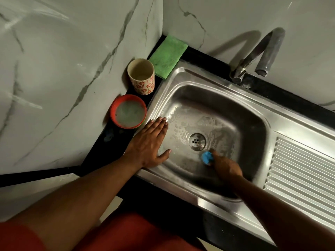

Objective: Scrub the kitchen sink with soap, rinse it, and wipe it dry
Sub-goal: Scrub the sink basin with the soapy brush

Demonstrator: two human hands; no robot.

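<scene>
From the head view, the right hand [226,166] is gripping a blue scrubber [207,157] and pressing it to the soapy floor of the steel sink [213,82], just beside the drain [197,141]. The left hand [148,145] is lying flat, fingers straight, on the sink's left rim, holding nothing. On the black worktop [101,151] a red bowl [128,111], a patterned cup [141,77] and a green cloth [167,56] are sitting along the wall. The tap [261,55] is standing behind the basin.
</scene>
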